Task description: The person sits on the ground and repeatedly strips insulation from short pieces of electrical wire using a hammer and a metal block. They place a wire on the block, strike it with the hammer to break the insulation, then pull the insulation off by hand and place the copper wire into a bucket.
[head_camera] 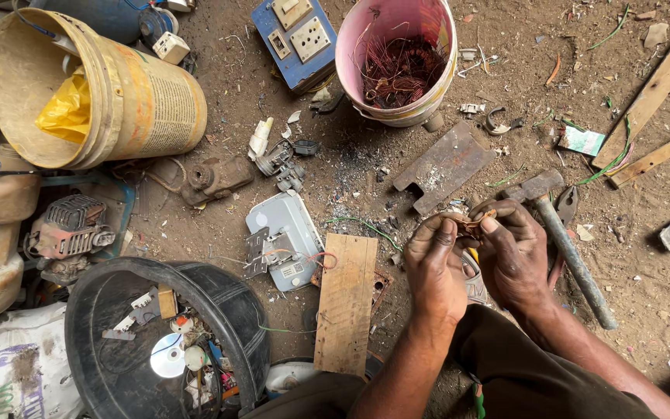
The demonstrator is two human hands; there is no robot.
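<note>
My left hand [437, 264] and my right hand [512, 252] meet over the dirt floor and together pinch a small bundle of thin copper-coloured wire [471, 223] between the fingertips. A hammer [564, 237] with a rusty metal handle lies just right of my right hand, beside a pair of pliers [566, 206]. A flat rusty metal plate [443, 167] rests on the ground just beyond my hands. Further off stands a pink bucket [354, 58] holding tangled reddish copper wire [401, 70].
A wooden board [345, 302] and a grey electrical casing [284, 237] lie to the left of my hands. A black tub [234, 310] of scrap parts, a tipped yellow bucket [137, 97], a blue socket box [298, 39], a small engine [71, 229] and wooden planks [657, 93] surround the spot.
</note>
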